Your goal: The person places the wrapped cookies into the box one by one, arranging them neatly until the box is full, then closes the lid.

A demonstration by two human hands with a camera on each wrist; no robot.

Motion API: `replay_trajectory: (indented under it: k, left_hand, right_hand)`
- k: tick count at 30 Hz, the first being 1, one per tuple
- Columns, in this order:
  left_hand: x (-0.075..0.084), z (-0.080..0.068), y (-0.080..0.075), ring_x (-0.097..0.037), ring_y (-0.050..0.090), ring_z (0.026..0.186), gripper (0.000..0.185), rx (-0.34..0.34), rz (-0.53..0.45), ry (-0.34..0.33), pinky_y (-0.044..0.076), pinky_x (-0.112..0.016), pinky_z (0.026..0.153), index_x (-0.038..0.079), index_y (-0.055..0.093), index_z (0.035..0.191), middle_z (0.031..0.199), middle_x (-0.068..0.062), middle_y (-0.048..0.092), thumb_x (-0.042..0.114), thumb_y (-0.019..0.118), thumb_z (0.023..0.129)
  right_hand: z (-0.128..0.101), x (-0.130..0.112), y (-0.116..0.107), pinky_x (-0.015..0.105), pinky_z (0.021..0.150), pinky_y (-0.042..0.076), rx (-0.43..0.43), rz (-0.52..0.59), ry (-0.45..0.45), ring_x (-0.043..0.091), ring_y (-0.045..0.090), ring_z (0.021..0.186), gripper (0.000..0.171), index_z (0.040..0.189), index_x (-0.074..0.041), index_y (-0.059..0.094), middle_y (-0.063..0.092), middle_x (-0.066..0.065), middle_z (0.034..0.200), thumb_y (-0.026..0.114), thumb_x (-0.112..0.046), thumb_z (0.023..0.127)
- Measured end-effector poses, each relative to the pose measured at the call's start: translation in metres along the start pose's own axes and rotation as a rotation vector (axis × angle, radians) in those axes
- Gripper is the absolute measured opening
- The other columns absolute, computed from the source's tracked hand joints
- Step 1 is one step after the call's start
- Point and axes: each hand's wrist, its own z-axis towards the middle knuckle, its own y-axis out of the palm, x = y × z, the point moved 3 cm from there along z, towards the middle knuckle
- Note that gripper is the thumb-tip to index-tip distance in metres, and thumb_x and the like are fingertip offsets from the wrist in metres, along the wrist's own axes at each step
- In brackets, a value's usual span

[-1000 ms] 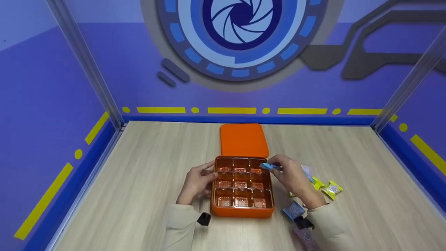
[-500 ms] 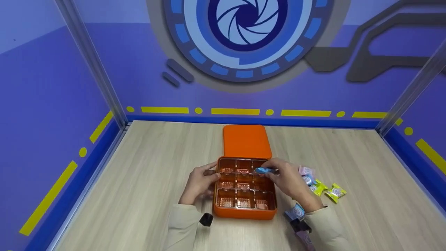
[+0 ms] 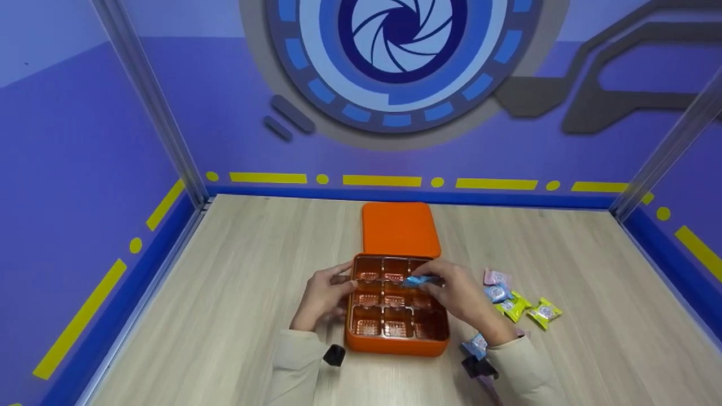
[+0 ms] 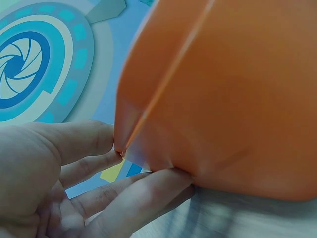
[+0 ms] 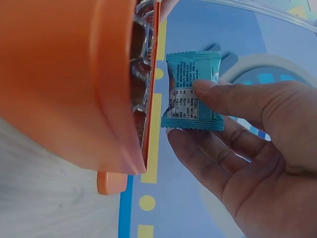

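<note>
An orange box [image 3: 395, 346] with a clear divided tray [image 3: 395, 309] inside stands on the table. My left hand [image 3: 321, 290] holds its left side, thumb at the rim and fingers against the wall, as the left wrist view also shows. Over the right part of the tray, my right hand [image 3: 465, 296] pinches a small blue wrapped candy [image 3: 417, 281]. In the right wrist view this candy [image 5: 185, 94], with printed text on its wrapper, is between thumb and fingers, above the box's open top. My right hand covers part of the right-hand compartments.
Behind the box lies an orange lid [image 3: 400, 228]. To the right are several wrapped candies: pink [image 3: 496, 277], blue [image 3: 498, 292] and yellow [image 3: 544, 313]. Another blue candy [image 3: 475, 345] lies near the right wrist, partly hidden. Printed wall panels [image 3: 282, 152] enclose the wooden table [image 3: 254, 254].
My right hand has carried the blue candy left and slightly toward me, from the far right corner of the box further over the tray. My left hand keeps its hold on the box.
</note>
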Motion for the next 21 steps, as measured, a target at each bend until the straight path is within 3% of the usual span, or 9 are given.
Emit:
replay_trajectory:
  k: [7, 15, 18, 21]
  left_hand:
    - [0.002, 0.0, 0.0, -0.02, 0.07, 0.078, 0.053, 0.0, 0.024, 0.024, 0.051, -0.024, 0.044, 0.008, 0.06, 0.151, 0.122, -0.02, 0.074, 0.006, 0.072, 0.1]
    - [0.001, 0.0, 0.0, -0.02, 0.071, 0.077, 0.052, 0.005, 0.038, 0.015, 0.053, -0.025, 0.045, 0.008, 0.061, 0.151, 0.122, -0.02, 0.074, 0.006, 0.072, 0.1]
    - [0.001, 0.0, 0.0, -0.021, 0.071, 0.078, 0.052, 0.009, 0.042, 0.018, 0.055, -0.026, 0.046, 0.008, 0.061, 0.151, 0.122, -0.02, 0.074, 0.006, 0.073, 0.1]
    - [0.001, 0.001, 0.0, -0.022, 0.072, 0.081, 0.053, 0.006, 0.036, 0.019, 0.056, -0.028, 0.046, 0.007, 0.061, 0.151, 0.122, -0.02, 0.074, 0.006, 0.073, 0.099]
  right_hand:
    - [0.002, -0.007, 0.004, 0.034, 0.085, 0.063, -0.004, 0.015, -0.037, 0.016, 0.066, 0.09, 0.024, 0.109, -0.011, 0.078, 0.071, -0.001, 0.106, 0.075, 0.008, 0.094]
    - [0.002, -0.012, 0.012, 0.024, 0.058, 0.058, -0.054, 0.1, -0.003, 0.017, 0.062, 0.068, 0.024, 0.113, -0.012, 0.077, 0.069, 0.003, 0.104, 0.072, 0.005, 0.098]
    - [0.003, -0.015, 0.015, 0.024, 0.058, 0.058, -0.06, 0.099, -0.005, 0.017, 0.062, 0.068, 0.023, 0.112, -0.012, 0.077, 0.068, 0.001, 0.103, 0.074, 0.005, 0.097]
    - [0.005, -0.017, 0.017, 0.028, 0.069, 0.061, -0.059, 0.09, -0.015, 0.017, 0.064, 0.078, 0.022, 0.111, -0.013, 0.077, 0.068, -0.001, 0.103, 0.076, 0.004, 0.096]
